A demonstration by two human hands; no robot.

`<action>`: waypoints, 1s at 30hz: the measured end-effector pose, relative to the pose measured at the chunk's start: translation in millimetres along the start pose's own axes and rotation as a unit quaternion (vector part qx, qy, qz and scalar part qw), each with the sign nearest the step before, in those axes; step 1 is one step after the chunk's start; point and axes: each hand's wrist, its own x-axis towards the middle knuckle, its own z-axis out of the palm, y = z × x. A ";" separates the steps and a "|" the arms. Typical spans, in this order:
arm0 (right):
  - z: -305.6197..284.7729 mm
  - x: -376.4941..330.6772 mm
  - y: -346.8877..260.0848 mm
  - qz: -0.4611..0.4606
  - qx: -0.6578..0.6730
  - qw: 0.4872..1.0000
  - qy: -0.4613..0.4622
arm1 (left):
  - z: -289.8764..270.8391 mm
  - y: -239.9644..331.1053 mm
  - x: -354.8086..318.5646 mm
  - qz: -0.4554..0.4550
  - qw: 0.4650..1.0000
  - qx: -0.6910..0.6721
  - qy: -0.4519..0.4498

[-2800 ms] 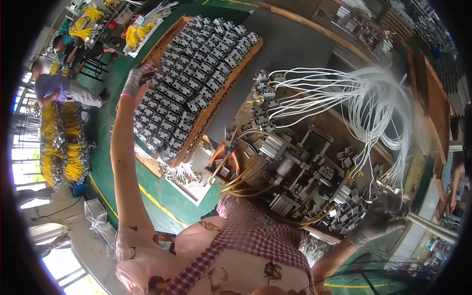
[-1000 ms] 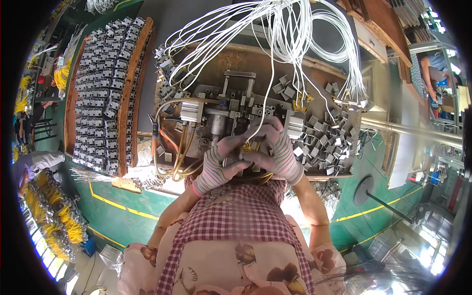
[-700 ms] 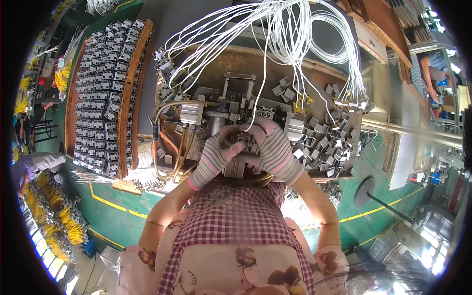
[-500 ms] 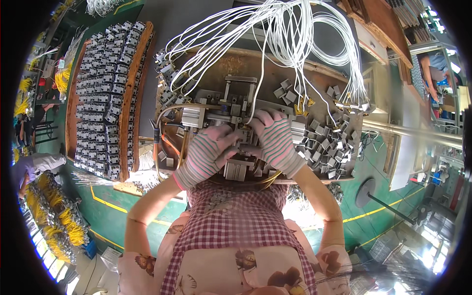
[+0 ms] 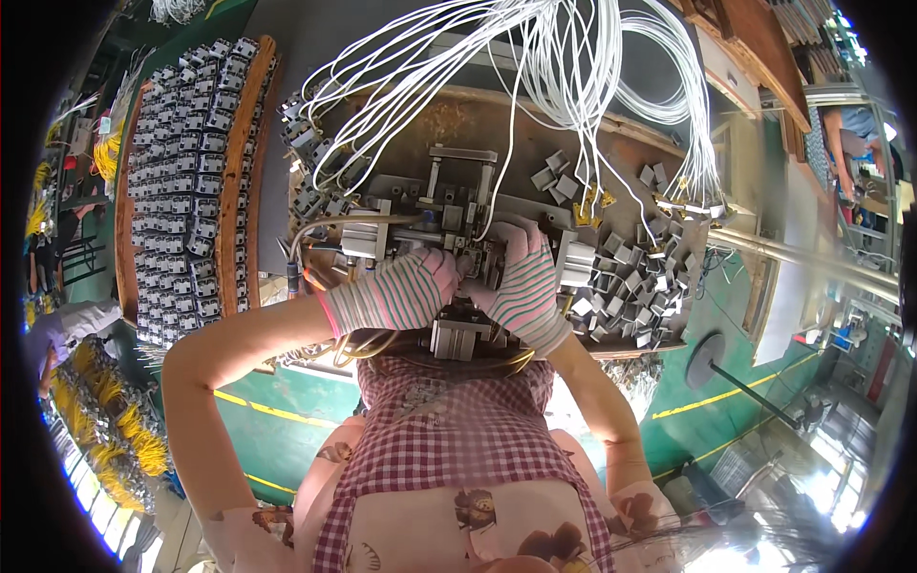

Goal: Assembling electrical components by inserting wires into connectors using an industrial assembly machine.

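Both my hands wear striped knit gloves and meet over a metal clamping fixture (image 5: 457, 212) at the middle of the bench. My left hand (image 5: 411, 286) is closed, its fingertips pinched at the fixture's centre; what they hold is hidden. My right hand (image 5: 523, 282) curls in from the other side, thumb near the left fingertips, its grip also hidden. One white cable (image 5: 506, 153) comes down to the fixture right beside my right fingers. A metal block (image 5: 457, 339) of the fixture sits just below my hands.
White cables (image 5: 573, 67) spread across the far side. Small grey metal housings (image 5: 635, 277) lie heaped at the right, near brass-coloured parts (image 5: 592, 205). At the left, a wooden-edged tray (image 5: 239, 191) holds rows of connector housings. A hose (image 5: 334, 220) runs to the fixture's left cylinder.
My left hand has turned more sideways, its elbow swung out to the left, and its fingers have curled in tighter. My right hand has shifted slightly left and its fingers bend more.
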 end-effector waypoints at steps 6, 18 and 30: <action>-53.7 6.2 11.7 -0.001 0.083 0.996 -0.028 | -2.2 14.8 -1.5 -0.038 0.997 0.055 -0.046; -92.2 -5.4 99.5 0.241 0.210 0.942 0.104 | -41.8 18.4 16.4 -0.340 0.798 -0.476 0.145; -126.9 -57.2 16.6 0.024 -0.259 0.966 -0.009 | -145.3 -81.5 -86.8 -0.419 0.875 -0.120 0.210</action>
